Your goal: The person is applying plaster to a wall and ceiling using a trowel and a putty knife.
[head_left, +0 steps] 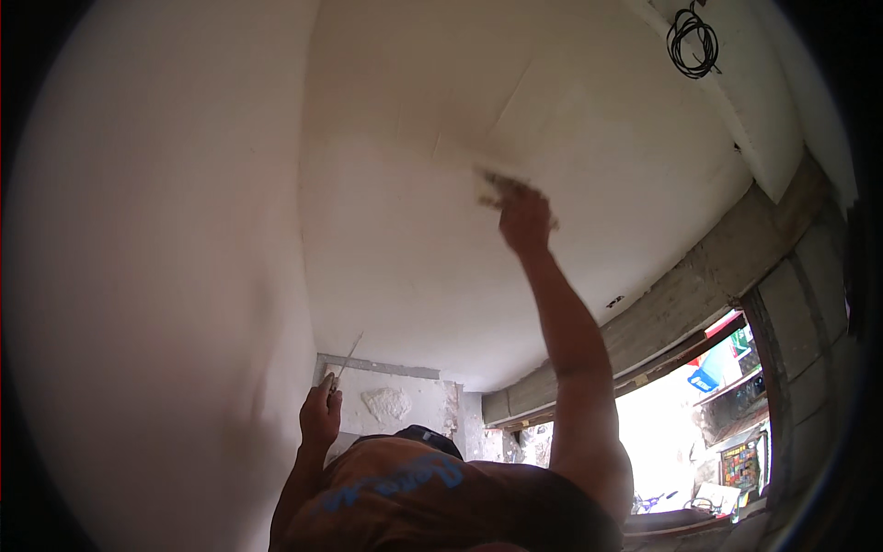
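A: How is the right arm held?
B: Stretched far up, elbow only slightly bent, with the right hand well above the left hand.

A: And its grip?
B: Closed around a trowel that pokes out to the left of the grip, a little blurred. It's over the pale plaster; whether it touches, I can't tell. Thin lines mark the plaster above that grip.

A: What about the left?
B: Forearm upright, fingers wrapped around a thin tool that slants up and right out of the grip.

A: Anything near?
B: A rough white patch just right of the left grip, and a coil of black cable well up and right of the right one.
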Tool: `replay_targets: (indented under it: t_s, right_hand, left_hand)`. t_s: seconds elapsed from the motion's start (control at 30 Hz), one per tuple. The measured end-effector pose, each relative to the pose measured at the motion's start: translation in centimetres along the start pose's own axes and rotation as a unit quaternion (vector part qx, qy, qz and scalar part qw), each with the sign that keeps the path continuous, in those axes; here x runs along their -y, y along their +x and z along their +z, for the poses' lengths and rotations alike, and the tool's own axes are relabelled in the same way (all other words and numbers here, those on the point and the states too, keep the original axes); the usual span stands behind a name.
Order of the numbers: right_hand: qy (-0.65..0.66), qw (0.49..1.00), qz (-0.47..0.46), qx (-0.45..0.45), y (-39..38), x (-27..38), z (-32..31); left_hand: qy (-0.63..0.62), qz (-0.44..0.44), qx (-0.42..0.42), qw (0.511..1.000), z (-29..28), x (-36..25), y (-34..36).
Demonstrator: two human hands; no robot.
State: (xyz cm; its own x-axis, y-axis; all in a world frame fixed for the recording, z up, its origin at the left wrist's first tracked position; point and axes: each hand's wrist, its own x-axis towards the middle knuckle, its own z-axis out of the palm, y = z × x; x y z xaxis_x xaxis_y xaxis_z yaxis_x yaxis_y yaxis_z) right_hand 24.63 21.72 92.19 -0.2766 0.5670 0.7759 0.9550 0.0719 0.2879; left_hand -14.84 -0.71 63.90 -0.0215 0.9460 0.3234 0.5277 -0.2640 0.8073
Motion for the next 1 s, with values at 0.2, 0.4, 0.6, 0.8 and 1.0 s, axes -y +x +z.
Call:
replay_targets:
  t_s: [0.2, 0.4, 0.6, 0.8, 1.0]
  right_hand:
    - [-0.125, 0.968, -0.047, -0.21, 19.7, -3.8, -10.8]
    - [-0.107, 0.984, -0.026, -0.137, 14.5, -0.1, -2.4]
    - [0.019, 0.993, -0.055, 0.098, -3.6, 7.1, 5.0]
    - [-0.106, 0.99, -0.063, -0.065, 13.4, 8.6, -4.0]
    - [-0.112, 0.981, -0.064, -0.148, 24.9, 9.2, -6.2]
  left_hand:
    - [0.02, -0.025, 0.014, 0.999, -1.0, -1.2, 0.1]
    - [-0.008, -0.02, -0.036, 0.999, -1.0, 1.3, -1.5]
    - [0.007, -0.048, -0.017, 0.999, -1.7, 2.0, -2.1]
    - [-0.007, -0.026, -0.026, 0.999, -2.2, 1.4, -1.6]
    - [-0.031, -0.062, -0.02, 0.997, -1.9, 1.4, -2.1]
